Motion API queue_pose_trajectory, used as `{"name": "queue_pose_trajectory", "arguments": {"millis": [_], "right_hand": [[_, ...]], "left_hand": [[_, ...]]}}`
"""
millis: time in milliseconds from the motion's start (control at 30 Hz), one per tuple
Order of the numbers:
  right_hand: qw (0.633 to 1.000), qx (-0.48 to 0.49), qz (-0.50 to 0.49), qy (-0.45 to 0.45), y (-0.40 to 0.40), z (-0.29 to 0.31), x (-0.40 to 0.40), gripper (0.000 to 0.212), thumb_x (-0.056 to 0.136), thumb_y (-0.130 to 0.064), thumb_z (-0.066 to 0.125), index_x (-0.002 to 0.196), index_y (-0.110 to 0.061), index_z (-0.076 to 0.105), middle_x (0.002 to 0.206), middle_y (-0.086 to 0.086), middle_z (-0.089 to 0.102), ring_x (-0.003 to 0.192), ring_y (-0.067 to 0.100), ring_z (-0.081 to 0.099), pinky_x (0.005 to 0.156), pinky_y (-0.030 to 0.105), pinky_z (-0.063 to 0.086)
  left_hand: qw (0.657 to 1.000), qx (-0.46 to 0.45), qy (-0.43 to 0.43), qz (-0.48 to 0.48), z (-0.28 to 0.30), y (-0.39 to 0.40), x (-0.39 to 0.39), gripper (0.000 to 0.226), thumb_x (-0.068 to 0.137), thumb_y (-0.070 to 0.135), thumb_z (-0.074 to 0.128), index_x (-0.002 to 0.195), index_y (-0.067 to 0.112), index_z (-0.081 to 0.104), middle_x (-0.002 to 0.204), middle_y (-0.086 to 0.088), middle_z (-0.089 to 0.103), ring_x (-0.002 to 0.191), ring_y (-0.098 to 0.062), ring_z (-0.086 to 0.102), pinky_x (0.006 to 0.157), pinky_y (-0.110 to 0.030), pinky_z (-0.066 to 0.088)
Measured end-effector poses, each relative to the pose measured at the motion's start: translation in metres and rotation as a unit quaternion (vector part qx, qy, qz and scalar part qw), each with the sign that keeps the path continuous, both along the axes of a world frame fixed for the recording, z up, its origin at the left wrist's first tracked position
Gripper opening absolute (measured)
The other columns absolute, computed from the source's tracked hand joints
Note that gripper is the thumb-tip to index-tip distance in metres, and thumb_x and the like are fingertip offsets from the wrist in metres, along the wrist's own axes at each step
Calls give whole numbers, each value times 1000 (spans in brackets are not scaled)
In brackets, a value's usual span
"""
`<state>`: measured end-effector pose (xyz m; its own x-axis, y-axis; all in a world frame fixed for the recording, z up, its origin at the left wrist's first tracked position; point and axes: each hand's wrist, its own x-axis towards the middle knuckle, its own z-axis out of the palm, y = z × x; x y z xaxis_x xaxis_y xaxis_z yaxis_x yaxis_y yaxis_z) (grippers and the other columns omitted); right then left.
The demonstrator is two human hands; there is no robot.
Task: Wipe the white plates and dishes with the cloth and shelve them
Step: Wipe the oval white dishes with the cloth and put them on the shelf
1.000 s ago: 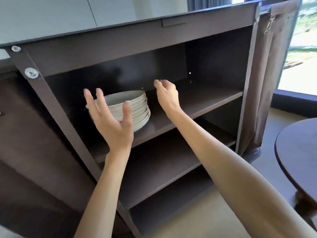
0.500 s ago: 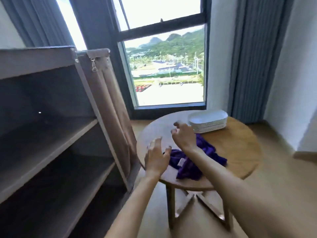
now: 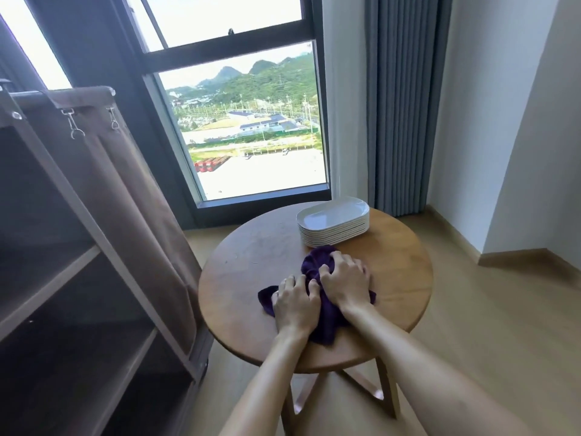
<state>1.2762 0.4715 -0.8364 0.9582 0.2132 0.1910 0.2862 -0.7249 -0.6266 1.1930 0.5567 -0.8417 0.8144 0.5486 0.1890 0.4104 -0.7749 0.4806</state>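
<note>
Both my left hand [image 3: 294, 305] and right hand [image 3: 344, 280] grab the cloth [image 3: 314, 262]; the plates [image 3: 334, 222] sit just past my right hand, long side going left to right.

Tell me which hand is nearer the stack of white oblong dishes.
Right. The right hand grips the purple cloth just before the stack of white oblong dishes; the left hand holds the cloth farther back.

my left hand [image 3: 294, 305] curled on purple cloth [image 3: 327, 319], near edge of round wooden table [image 3: 251, 247] | my right hand [image 3: 344, 278] gripping cloth just beside it | stack of white oblong plates [image 3: 334, 222] at far edge | brown shelf unit [image 3: 78, 278] left of table
</note>
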Motion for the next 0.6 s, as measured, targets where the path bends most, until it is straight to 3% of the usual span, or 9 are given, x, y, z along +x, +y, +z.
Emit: {"name": "queue_pose_trajectory", "arguments": {"millis": [133, 233, 300, 400, 500, 600], "right_hand": [[1000, -12, 14, -14, -5, 4, 15, 39, 89, -17, 53, 127, -19, 62, 124, 9, 65, 116, 34, 55, 102, 40, 40], [998, -32, 34, -29, -12, 10, 31, 47, 85, -6, 51, 127, -21, 63, 120, 9, 66, 111, 33, 58, 95, 39, 47], [998, -44, 17, -34, -21, 11, 43, 45, 84, -4, 51, 123, -22, 64, 117, 6, 65, 111, 31, 58, 92, 39, 46], [996, -72, -34, -35, -42, 12, 72, 35, 86, -6, 53, 116, -23, 62, 114, 3, 65, 113, 29, 57, 96, 41, 41], [990, -109, -77, -36, -61, 17, 104, 26, 90, -12, 59, 115, -19, 60, 113, 3, 66, 115, 29, 57, 100, 43, 41], [983, -111, -140, -35, -74, 14, 130, 25, 94, -11, 56, 117, -18, 57, 115, 5, 65, 114, 29, 57, 99, 44, 42]], "left_hand": [[997, -67, -15, 20, 13, 12, 11, 45, 99, 48, 53, 134, 21, 62, 133, -7, 66, 127, -28, 57, 102, -39, 43], [981, -182, -2, 64, 34, 31, 41, 56, 97, 42, 58, 146, 17, 52, 140, -15, 62, 131, -34, 55, 105, -39, 43], [951, -291, -32, 100, 49, 42, 66, 53, 97, 39, 60, 140, 9, 55, 130, -16, 65, 124, -36, 60, 108, -39, 46], [916, -376, -77, 114, 61, 48, 105, 43, 98, 39, 57, 120, 3, 57, 93, -8, 65, 97, -34, 70, 98, -47, 55], [876, -459, -85, 121, 63, 47, 140, 47, 95, 48, 60, 120, 9, 50, 111, -15, 62, 106, -37, 65, 96, -50, 56], [869, -467, -67, 147, 56, 49, 169, 49, 89, 53, 68, 114, 15, 49, 110, -13, 59, 109, -40, 62, 94, -51, 56]]}}
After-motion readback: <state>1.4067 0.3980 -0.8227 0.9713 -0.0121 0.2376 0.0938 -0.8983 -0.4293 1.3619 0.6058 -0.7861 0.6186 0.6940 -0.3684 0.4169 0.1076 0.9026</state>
